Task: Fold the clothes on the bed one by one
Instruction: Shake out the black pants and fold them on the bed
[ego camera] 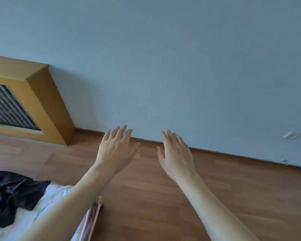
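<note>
Both my hands are raised in front of me over the wooden floor, palms down, fingers straight and spread. My left hand [117,148] and my right hand [176,153] hold nothing and touch nothing. At the lower left lies the corner of the bed [47,204] with a pale printed sheet. A crumpled dark navy garment [9,193] rests on it, well left of and below my left hand. Most of the bed is out of view.
A wooden radiator cover [42,101] with a slatted grille stands against the pale wall at the left. Brown wooden floor [163,197] spreads under my arms. A pink cloth edge and strap [94,214] hang at the bed's side.
</note>
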